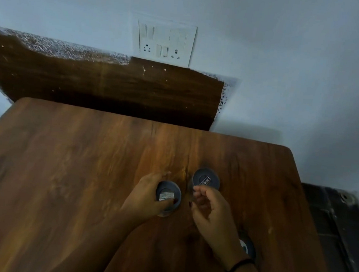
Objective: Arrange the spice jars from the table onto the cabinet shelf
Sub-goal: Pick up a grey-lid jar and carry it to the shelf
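The wooden counter point(62, 169) stands against a pale wall, with a dark wood panel point(113, 86) behind it. Left of centre, the left hand point(145, 195) grips a spice jar point(169, 189) from its left side, fingers curled round the body and thumb across the grey lid. Just to the right stands a second spice jar point(206, 179) (same grey lid, upright on the counter). The right hand point(213, 214) is at its near rim, fingers loosely curled; I cannot tell whether they touch it. A third spice jar point(248, 245) sits further right, partly hidden behind the right wrist, which wears a black band point(236, 267).
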{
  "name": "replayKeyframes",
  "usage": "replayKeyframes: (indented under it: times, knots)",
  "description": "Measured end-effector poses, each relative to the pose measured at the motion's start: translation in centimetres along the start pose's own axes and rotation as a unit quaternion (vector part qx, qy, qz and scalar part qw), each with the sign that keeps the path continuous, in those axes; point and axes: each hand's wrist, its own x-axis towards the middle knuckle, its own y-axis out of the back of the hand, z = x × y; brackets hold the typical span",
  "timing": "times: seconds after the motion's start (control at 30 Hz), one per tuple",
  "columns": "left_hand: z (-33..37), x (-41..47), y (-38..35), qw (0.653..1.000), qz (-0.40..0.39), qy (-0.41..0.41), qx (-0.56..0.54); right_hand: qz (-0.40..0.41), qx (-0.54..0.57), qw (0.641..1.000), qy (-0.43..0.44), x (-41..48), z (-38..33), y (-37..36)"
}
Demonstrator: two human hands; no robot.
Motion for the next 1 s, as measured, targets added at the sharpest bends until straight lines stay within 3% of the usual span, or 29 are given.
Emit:
replayKeyframes:
  times: [0.27,0.57,0.77,1.0]
  knots:
    - [-3.0,0.2,-2.4,0.999,-0.035,0.007,-0.017,-0.102,-0.029,0.991,-0.085,1.6,0.2,-5.0]
    - [-3.9,0.3,-3.0,0.996,-0.03,0.029,-0.077,-0.125,0.076,0.979,-0.139,0.6,2.4,-5.6]
    - [-2.8,0.0,-0.9,0.98,-0.031,0.068,-0.183,-0.11,0.137,0.974,-0.144,0.8,2.5,-4.1]
    - [-1.7,-0.9,2.6,0.931,0.0,0.092,-0.353,-0.122,0.23,0.955,-0.139,0.5,-0.2,-3.3]
